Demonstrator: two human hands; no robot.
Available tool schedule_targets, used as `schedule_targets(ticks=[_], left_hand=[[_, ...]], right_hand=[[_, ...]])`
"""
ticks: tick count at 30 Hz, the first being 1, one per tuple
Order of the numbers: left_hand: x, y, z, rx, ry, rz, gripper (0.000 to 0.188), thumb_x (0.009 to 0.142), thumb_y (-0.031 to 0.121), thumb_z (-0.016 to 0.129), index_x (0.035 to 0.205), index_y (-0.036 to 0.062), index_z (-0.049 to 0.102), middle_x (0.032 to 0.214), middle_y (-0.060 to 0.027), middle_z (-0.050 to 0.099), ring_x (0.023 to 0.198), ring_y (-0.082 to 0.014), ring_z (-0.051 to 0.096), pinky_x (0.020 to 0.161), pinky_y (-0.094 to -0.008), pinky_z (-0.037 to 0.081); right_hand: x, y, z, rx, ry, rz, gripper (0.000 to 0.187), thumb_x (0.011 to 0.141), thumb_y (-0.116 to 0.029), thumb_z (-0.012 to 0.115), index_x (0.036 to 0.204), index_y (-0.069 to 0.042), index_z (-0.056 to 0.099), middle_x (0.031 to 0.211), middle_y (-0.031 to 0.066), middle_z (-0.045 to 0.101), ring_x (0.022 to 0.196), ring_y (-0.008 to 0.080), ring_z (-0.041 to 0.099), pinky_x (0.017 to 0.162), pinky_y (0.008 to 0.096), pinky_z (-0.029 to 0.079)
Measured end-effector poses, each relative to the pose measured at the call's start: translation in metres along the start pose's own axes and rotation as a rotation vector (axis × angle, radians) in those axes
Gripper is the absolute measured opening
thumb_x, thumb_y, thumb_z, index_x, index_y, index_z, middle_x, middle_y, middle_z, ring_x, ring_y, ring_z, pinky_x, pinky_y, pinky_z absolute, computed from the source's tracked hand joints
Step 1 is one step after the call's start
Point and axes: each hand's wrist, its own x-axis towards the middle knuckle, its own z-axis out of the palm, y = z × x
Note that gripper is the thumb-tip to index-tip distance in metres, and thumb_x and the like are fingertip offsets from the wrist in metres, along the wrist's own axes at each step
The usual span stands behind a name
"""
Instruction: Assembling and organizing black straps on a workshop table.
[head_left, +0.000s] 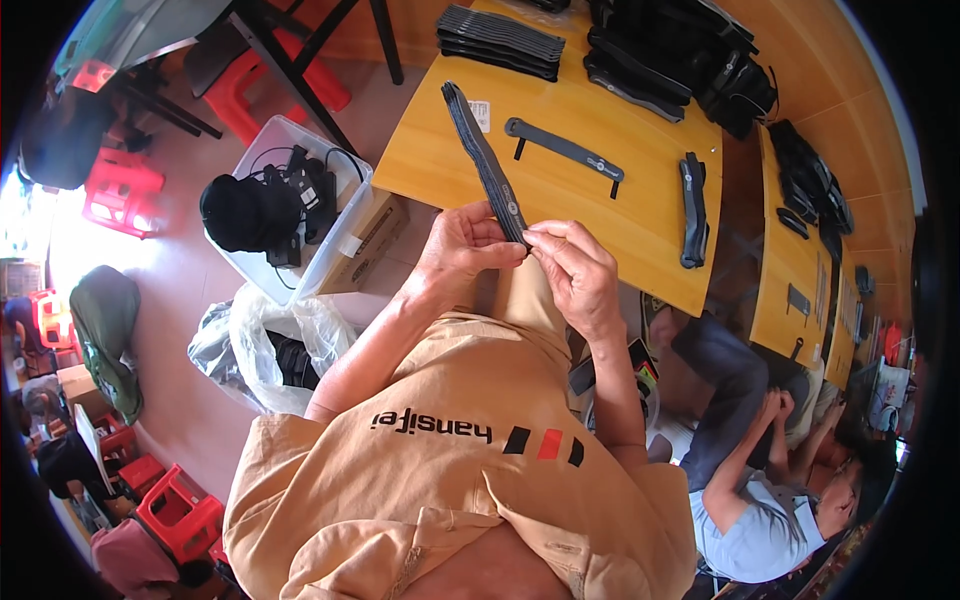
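Observation:
Between my two hands is a long, dark grey fabric strap (485,165) with a small light print near its lower end. It slants up and away over the near edge of the yellow table (425,150); whether it is one layer or several is hard to make out. My left hand (463,245) grips its lower part, the thumb along the near end. With thumb and fingers, my right hand (577,268) pinches the same end from the other side. A similar grey strap (565,150) with two narrow black tabs lies flat beyond my hands.
Folded dark straps (692,210) lie near the table's right edge. Stacked straps (500,42) and black bags (680,55) cover its far side. A clear plastic bin (290,220) with black items and a plastic bag (270,345) stand left. A seated person (750,510) is at right.

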Motion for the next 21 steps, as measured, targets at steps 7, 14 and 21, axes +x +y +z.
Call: schedule_targets(ticks=[7,14,21], left_hand=[[-0.001,-0.005,0.0,0.005,-0.006,0.027,0.044,0.075,-0.001,0.068,0.116,-0.004,0.052,0.095,-0.0097,0.065,0.084,-0.0131,0.063,0.079,-0.0266,0.052],[0.0,-0.01,0.003,0.117,0.06,0.113,0.044,0.073,-0.004,0.069,0.114,-0.0037,0.053,0.091,-0.008,0.065,0.081,-0.0103,0.062,0.076,-0.0229,0.051],[-0.001,-0.009,0.005,0.109,0.076,0.117,0.042,0.077,-0.001,0.068,0.116,-0.0035,0.052,0.088,-0.007,0.064,0.079,-0.0099,0.061,0.075,-0.0239,0.052]], right_hand=[[-0.001,0.0,0.001,-0.013,-0.051,0.033,0.021,0.073,0.011,0.062,0.092,0.002,0.063,0.09,0.0117,0.061,0.078,0.025,0.063,0.066,0.0308,0.052],[-0.001,-0.004,0.005,-0.086,-0.019,0.063,0.016,0.075,0.008,0.063,0.09,0.003,0.063,0.086,0.0138,0.061,0.075,0.0275,0.063,0.063,0.0322,0.051],[-0.004,-0.004,0.004,-0.079,-0.017,0.078,0.015,0.075,0.006,0.063,0.091,0.003,0.061,0.086,0.0127,0.06,0.072,0.0282,0.062,0.061,0.0336,0.05]])
